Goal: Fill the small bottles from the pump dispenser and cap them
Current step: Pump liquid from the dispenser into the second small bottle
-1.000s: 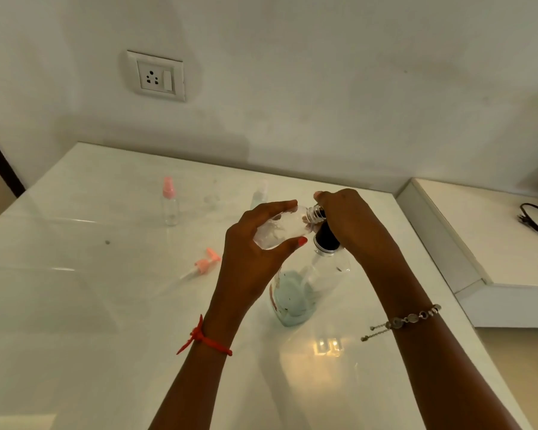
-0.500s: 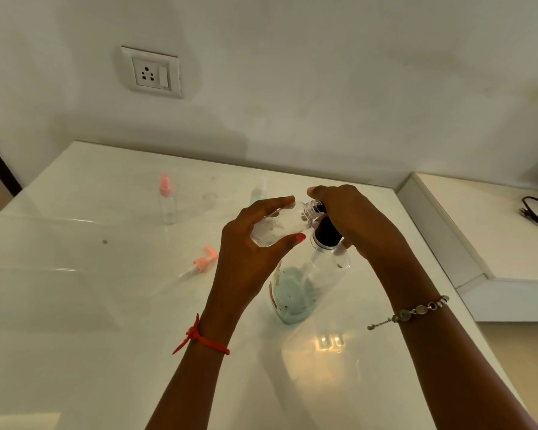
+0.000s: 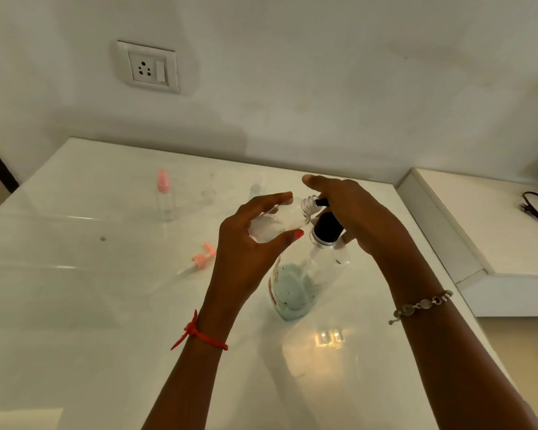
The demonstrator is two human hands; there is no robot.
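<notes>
Glossy white surface (image 3: 75, 305): left grip (image 3: 246, 243) wraps a tilted small bottle (image 3: 280, 223) at the pump dispenser (image 3: 295, 283) nozzle, mid-surface; right grip (image 3: 364, 218) presses the pump, fingers uncurled. One pink-capped bottle (image 3: 166, 197) looks done; this one needs capping.

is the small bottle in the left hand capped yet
No, the small bottle in the left hand shows a bare threaded neck at the pump.
</notes>
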